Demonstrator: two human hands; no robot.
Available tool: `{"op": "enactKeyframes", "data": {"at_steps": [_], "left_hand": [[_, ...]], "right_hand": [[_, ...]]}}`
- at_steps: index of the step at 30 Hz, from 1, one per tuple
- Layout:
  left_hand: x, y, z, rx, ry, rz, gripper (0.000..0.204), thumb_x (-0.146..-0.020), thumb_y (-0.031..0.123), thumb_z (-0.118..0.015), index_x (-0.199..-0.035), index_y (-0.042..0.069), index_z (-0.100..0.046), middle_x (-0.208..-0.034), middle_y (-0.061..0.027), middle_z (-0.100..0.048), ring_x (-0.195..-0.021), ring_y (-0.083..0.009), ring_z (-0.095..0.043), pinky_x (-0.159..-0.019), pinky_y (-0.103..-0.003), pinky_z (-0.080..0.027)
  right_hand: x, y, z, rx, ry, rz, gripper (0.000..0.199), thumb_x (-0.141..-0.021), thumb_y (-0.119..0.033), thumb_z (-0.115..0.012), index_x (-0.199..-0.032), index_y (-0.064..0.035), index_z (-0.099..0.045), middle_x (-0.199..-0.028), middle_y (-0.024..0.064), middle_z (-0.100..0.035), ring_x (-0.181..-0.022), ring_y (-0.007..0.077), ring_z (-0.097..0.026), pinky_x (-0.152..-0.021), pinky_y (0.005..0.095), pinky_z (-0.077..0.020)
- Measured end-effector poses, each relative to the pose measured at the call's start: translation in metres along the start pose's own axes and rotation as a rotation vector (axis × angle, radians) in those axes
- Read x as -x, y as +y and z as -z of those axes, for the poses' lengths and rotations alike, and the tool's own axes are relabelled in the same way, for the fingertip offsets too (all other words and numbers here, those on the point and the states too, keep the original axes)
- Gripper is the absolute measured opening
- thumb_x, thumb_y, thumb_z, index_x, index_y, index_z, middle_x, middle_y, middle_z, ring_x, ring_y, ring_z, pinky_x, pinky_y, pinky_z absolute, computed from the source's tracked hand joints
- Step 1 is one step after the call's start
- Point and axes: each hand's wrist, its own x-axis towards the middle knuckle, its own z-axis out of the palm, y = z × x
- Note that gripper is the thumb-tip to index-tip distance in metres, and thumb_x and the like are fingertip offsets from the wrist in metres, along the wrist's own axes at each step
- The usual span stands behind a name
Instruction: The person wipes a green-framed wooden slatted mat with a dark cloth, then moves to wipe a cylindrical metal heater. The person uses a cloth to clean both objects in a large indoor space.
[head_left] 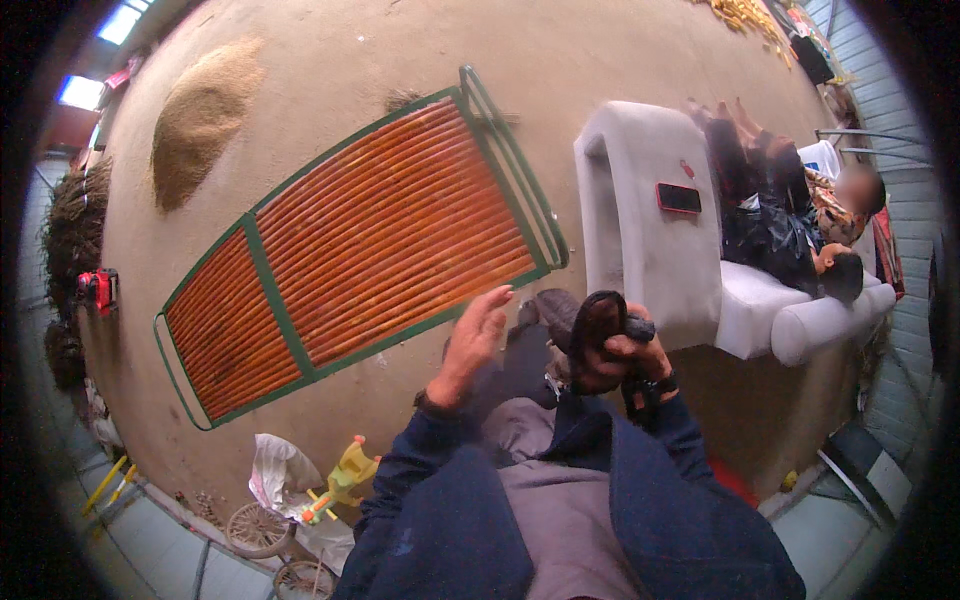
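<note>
My left hand [473,350] is raised in front of me with its fingers stretched out and nothing in them. To its right, my right hand [648,358] is closed round a dark brown item [592,335] with a rounded, see-through looped part; its exact kind is not clear. A dark grey rounded end [640,328] sticks out by the fingers, and I cannot tell if it belongs to the same item. Beyond both hands lies a slatted bed [390,220] with a green metal frame and orange-brown slats.
A white table-like block [650,240] bears a dark phone with a red edge [679,198]. Two people sit on a white sofa [765,300] at the right. A grain heap [205,120] lies far left. A yellow plastic toy [352,472] and a wheel [258,530] stand near left.
</note>
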Motion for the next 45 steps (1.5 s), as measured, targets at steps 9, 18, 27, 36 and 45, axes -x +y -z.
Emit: {"op": "enactKeyframes", "data": {"at_steps": [9,18,27,36,45], "left_hand": [[-0.014,0.002,-0.027,0.094,-0.358,-0.011,0.053,-0.101,0.04,-0.048,-0.14,0.005,-0.044,-0.135,-0.0128,-0.049,-0.127,-0.0261,-0.046,-0.108,-0.036,-0.035],[-0.005,-0.042,-0.045,0.687,-0.415,0.399,0.05,-0.101,0.032,-0.048,-0.142,0.005,-0.039,-0.134,-0.0072,-0.049,-0.12,-0.0182,-0.051,-0.1,-0.033,-0.044],[-0.003,0.0,-0.034,0.776,-0.334,0.337,0.051,-0.099,0.03,-0.052,-0.141,0.005,-0.038,-0.134,-0.0082,-0.049,-0.12,-0.0185,-0.051,-0.099,-0.033,-0.045],[0.003,0.014,-0.027,0.807,-0.282,0.29,0.054,-0.097,0.029,-0.055,-0.141,0.005,-0.037,-0.134,-0.0092,-0.049,-0.12,-0.0188,-0.051,-0.098,-0.033,-0.046],[0.007,0.041,-0.021,0.7,-0.124,0.297,0.074,-0.081,0.036,-0.07,-0.139,0.003,-0.038,-0.128,-0.009,-0.052,-0.117,-0.0217,-0.054,-0.099,-0.035,-0.045]], "right_hand": [[-0.013,-0.016,-0.027,0.045,-0.102,-0.012,0.057,-0.068,-0.023,-0.08,-0.116,0.0019,-0.063,-0.107,0.0079,-0.068,-0.098,0.0168,-0.063,-0.09,0.0317,-0.0505],[-0.023,-0.024,-0.046,0.084,0.033,0.014,0.053,-0.072,-0.025,-0.074,-0.117,-0.0006,-0.059,-0.107,0.0062,-0.065,-0.096,0.016,-0.06,-0.088,0.0311,-0.0495],[-0.041,-0.009,-0.064,0.133,0.157,0.105,0.041,-0.083,-0.021,-0.074,-0.116,-0.0009,-0.06,-0.103,0.0028,-0.065,-0.092,0.0108,-0.06,-0.082,0.0259,-0.0497],[-0.048,-0.002,-0.076,0.328,0.211,0.194,0.031,-0.084,-0.021,-0.076,-0.102,-0.0027,-0.06,-0.09,-0.0002,-0.063,-0.081,0.0091,-0.059,-0.073,0.0241,-0.0488],[-0.051,0.002,-0.083,0.434,-0.061,0.156,0.069,-0.082,-0.029,-0.077,-0.135,-0.0009,-0.043,-0.129,0.0113,-0.047,-0.12,0.0224,-0.047,-0.105,0.0354,-0.0361]]}}
